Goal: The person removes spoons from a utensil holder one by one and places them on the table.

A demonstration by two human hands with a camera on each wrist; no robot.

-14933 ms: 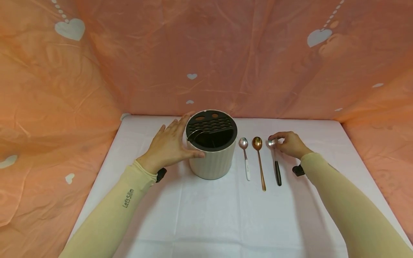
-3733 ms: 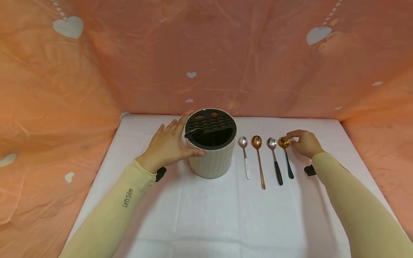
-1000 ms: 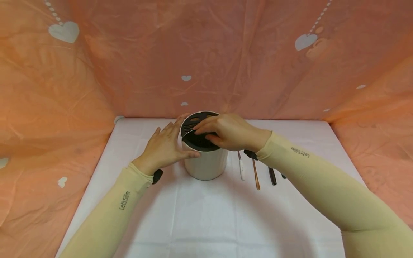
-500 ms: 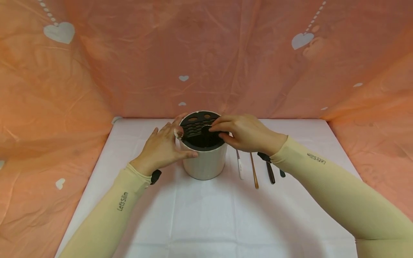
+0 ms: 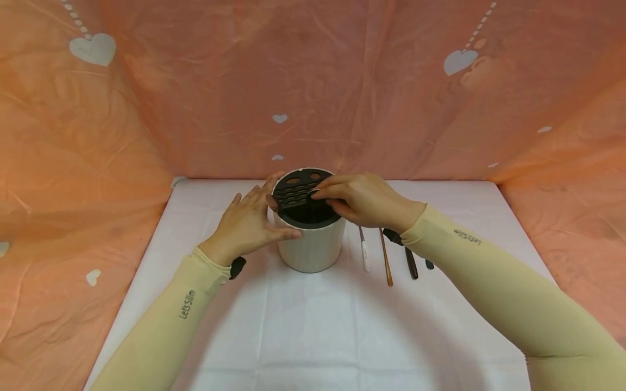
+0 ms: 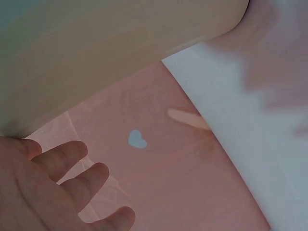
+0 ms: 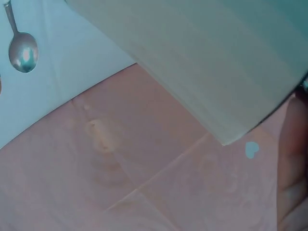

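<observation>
A white ribbed utensil holder with a black slotted lid stands upright on the table. My left hand rests against its left side, fingers spread and thumb toward the front. My right hand is over the lid's large opening, pinching a spoon by its dark-looking head; its handle is hidden inside the holder. A copper-coloured spoon head sticks out over the left rim, beside my left fingers. In the right wrist view, the holder's wall fills the upper part and only a sliver of hand shows.
Right of the holder lies a row of spoons, their heads mostly hidden by my right arm: a white handle, a copper handle, a black handle and a dark green handle. A pink curtain hangs behind the white table.
A gold-headed spoon joined the row's right end. My right hand then crossed from the row to the holder's opening; lately it shifts slightly. The copper-coloured head at the left rim has turned.
</observation>
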